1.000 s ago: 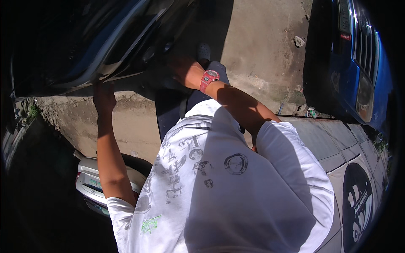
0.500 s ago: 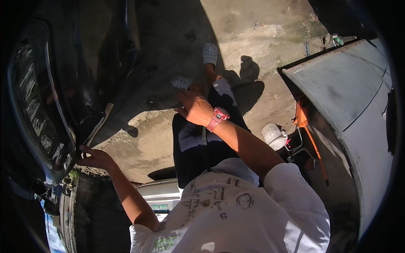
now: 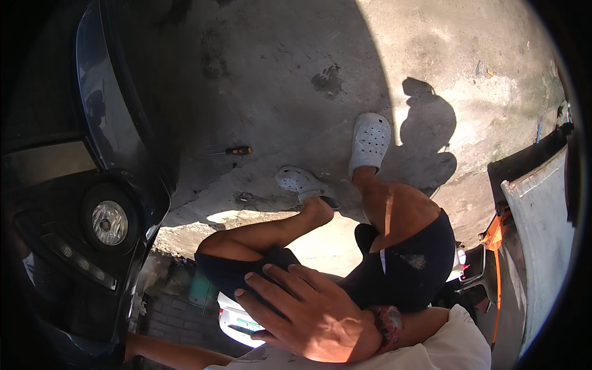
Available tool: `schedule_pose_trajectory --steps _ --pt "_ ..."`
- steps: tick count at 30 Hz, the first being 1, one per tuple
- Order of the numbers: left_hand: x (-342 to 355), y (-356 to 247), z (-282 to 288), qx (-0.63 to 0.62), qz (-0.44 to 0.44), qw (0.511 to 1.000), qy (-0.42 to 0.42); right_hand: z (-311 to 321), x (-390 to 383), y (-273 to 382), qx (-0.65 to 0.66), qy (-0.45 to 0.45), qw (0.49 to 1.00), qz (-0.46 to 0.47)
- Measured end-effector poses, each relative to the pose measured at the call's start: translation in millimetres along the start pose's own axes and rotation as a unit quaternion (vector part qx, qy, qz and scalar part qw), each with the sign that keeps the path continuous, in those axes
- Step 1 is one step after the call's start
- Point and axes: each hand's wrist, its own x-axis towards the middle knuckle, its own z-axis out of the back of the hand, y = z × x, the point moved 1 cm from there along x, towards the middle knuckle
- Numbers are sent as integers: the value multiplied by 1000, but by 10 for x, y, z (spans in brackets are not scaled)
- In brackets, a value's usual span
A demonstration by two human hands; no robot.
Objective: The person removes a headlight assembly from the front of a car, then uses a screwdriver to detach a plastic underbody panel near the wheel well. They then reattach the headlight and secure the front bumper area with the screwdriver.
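Observation:
My right hand (image 3: 308,317) is open, its fingers stretched out, palm down by my bent left leg, with a red watch (image 3: 388,327) on the wrist. It holds nothing. At the lower left, my left forearm (image 3: 179,354) reaches behind the lower edge of a dark car bumper (image 3: 139,271). The bumper hides my left hand's fingers, so I cannot see whether they grip anything. A round fog light (image 3: 110,223) and a slim lamp strip (image 3: 80,259) are set in the bumper. On the concrete beyond it lies a screwdriver (image 3: 237,150) with an orange and black handle.
My feet, in pale perforated clogs (image 3: 372,139), stand on the concrete floor (image 3: 277,74). To the right are a grey body panel (image 3: 546,240) and an orange tool with a long handle (image 3: 495,237). A white vehicle (image 3: 233,317) shows behind me, upside down.
I have lowered into a squat with bent knees, closer to the bumper. The fog light and screwdriver have come into view. My left hand has gone out of sight behind the bumper.

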Motion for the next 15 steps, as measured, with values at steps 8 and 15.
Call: schedule_pose_trajectory --steps 8,15 --pt "127 -261 -325 -6 -38 999 -28 -176 276 -269 115 -93 976 160" --pt "144 -249 -242 -31 -13 994 -106 -60 556 -509 -102 -11 969 225"
